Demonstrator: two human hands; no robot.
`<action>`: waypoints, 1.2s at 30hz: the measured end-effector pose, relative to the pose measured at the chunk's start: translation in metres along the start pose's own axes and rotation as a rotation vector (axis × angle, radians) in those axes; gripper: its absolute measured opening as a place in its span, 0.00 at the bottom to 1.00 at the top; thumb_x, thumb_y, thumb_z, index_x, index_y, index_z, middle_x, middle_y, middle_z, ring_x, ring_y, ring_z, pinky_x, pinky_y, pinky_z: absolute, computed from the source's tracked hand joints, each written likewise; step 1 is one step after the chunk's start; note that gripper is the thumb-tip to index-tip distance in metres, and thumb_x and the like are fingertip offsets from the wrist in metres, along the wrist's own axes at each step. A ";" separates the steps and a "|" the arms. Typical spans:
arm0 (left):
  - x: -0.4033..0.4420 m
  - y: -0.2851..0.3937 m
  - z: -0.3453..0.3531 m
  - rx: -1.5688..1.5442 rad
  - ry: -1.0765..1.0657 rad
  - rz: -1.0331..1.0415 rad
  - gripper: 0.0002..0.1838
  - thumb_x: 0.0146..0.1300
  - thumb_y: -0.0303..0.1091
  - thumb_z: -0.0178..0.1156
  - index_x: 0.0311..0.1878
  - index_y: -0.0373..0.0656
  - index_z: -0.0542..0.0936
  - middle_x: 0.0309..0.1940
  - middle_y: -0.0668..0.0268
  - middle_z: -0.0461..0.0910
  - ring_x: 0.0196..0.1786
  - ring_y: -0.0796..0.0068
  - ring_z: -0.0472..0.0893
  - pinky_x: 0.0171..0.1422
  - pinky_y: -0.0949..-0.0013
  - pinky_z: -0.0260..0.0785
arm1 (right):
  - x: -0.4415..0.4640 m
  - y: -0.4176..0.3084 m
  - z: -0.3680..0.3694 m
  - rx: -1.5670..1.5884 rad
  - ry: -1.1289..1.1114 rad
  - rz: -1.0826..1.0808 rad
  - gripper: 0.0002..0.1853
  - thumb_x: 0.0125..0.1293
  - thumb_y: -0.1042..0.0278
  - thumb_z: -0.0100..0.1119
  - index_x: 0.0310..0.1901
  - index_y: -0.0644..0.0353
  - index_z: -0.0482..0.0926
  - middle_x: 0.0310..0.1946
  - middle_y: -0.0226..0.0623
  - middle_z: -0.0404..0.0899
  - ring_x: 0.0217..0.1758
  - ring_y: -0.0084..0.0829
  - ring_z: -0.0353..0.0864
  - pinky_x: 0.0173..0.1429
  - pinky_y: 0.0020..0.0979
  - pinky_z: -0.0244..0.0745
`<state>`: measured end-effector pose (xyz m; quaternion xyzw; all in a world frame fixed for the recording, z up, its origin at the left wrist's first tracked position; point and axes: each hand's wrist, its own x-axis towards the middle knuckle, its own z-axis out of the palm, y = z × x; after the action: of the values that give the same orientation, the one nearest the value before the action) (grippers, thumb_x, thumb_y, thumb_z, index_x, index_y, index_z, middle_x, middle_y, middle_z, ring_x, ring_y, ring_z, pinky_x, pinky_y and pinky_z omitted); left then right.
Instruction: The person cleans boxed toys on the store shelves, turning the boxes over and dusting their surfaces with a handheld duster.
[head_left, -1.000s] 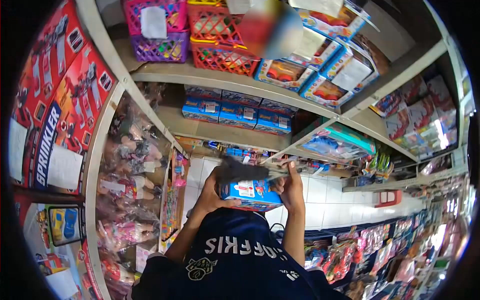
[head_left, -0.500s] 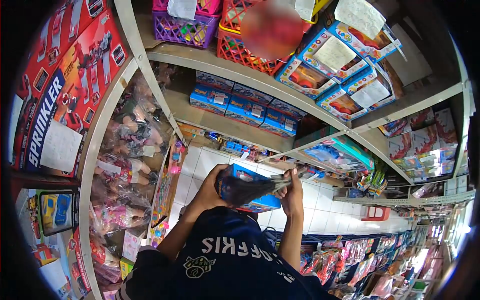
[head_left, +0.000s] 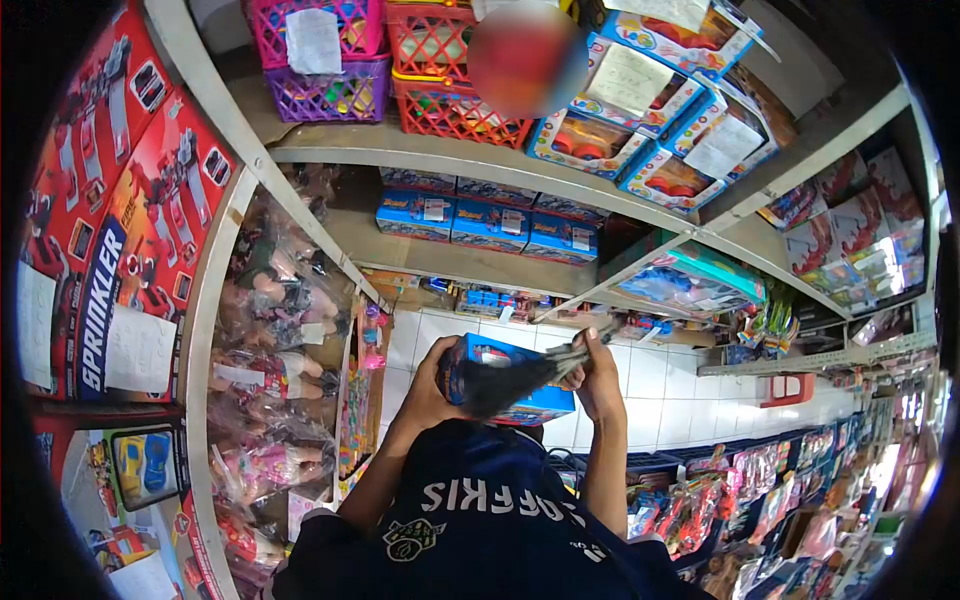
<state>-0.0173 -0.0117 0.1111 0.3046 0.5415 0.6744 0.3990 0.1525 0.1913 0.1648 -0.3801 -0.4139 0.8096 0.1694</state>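
My left hand [head_left: 432,388] grips the left end of a blue toy box [head_left: 548,404] in front of my chest. My right hand [head_left: 598,378] is closed around the thin end of a dark feather duster [head_left: 500,386], blurred by motion. The duster's dark tuft lies across the box, hiding much of its face, and its tip is close to my left fingers. Similar blue boxes [head_left: 490,224] sit in a row on the shelf ahead.
Metal shelving [head_left: 420,160] stands ahead, with plastic baskets [head_left: 330,92] and boxed toys [head_left: 590,142] on top. Bagged dolls [head_left: 275,380] and red SPRINKLER boxes [head_left: 110,290] fill the left side. Hanging packets [head_left: 700,500] line the right, beyond white floor tiles [head_left: 660,400]. A red stool [head_left: 787,390] stands there.
My head view has tilted and shifted a little, so the shelves sit differently in frame. The duster still crosses the box, its tuft slightly moved; both hands keep their holds.
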 end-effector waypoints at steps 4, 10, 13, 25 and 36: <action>0.003 0.002 0.002 -0.040 -0.033 -0.011 0.54 0.33 0.36 0.85 0.65 0.35 0.64 0.57 0.59 0.74 0.61 0.70 0.74 0.70 0.65 0.63 | 0.008 0.011 -0.010 0.093 0.169 -0.074 0.21 0.75 0.42 0.48 0.36 0.53 0.70 0.13 0.22 0.58 0.15 0.18 0.58 0.22 0.22 0.54; 0.002 0.002 0.003 -0.039 -0.046 0.002 0.54 0.33 0.37 0.85 0.65 0.34 0.64 0.56 0.60 0.74 0.60 0.70 0.74 0.69 0.65 0.64 | 0.005 0.014 -0.015 0.169 0.196 -0.113 0.20 0.76 0.43 0.47 0.36 0.53 0.71 0.13 0.22 0.57 0.14 0.19 0.56 0.22 0.23 0.50; 0.005 -0.003 0.002 -0.011 -0.037 -0.012 0.55 0.33 0.38 0.85 0.65 0.34 0.64 0.55 0.60 0.75 0.60 0.71 0.75 0.69 0.66 0.64 | 0.000 0.007 -0.025 0.087 0.082 -0.085 0.20 0.76 0.44 0.46 0.37 0.53 0.71 0.13 0.21 0.57 0.15 0.18 0.55 0.22 0.22 0.50; 0.004 0.001 0.006 0.039 -0.046 0.016 0.54 0.33 0.37 0.85 0.64 0.36 0.65 0.55 0.61 0.74 0.59 0.72 0.75 0.68 0.67 0.65 | -0.003 0.018 -0.026 0.192 0.149 -0.080 0.20 0.75 0.42 0.47 0.38 0.52 0.69 0.13 0.21 0.56 0.16 0.17 0.56 0.22 0.22 0.52; 0.001 -0.007 0.011 0.035 -0.035 -0.007 0.55 0.33 0.37 0.85 0.65 0.36 0.64 0.56 0.59 0.74 0.60 0.69 0.74 0.70 0.65 0.63 | 0.002 0.013 -0.019 0.119 0.050 -0.015 0.21 0.75 0.41 0.47 0.39 0.52 0.69 0.15 0.22 0.56 0.17 0.18 0.56 0.24 0.23 0.54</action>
<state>-0.0071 -0.0043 0.1072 0.3213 0.5472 0.6580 0.4055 0.1661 0.1949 0.1465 -0.3864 -0.3634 0.8217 0.2083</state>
